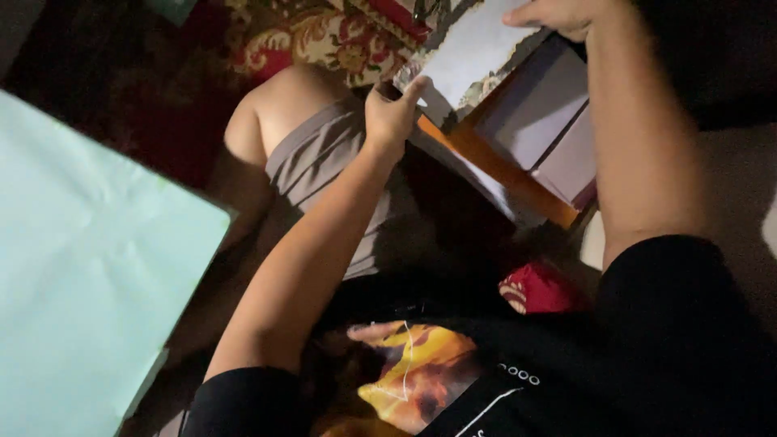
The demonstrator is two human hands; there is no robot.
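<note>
My left hand (391,113) pinches the lower corner of a white sheet with a ragged edge (477,48). My right hand (558,14) grips the same sheet at its upper edge, near the top of the view. Under the sheet lies an orange-rimmed box (518,182) with pale rectangular blocks (538,105) inside it. I sit with a bare knee (271,101) raised, in grey shorts and a black printed shirt.
A large pale green sheet of paper (89,275) covers the left side. A red floral patterned cloth (324,36) lies beyond my knee. A small red patterned item (538,291) rests by my lap. The surroundings are dark.
</note>
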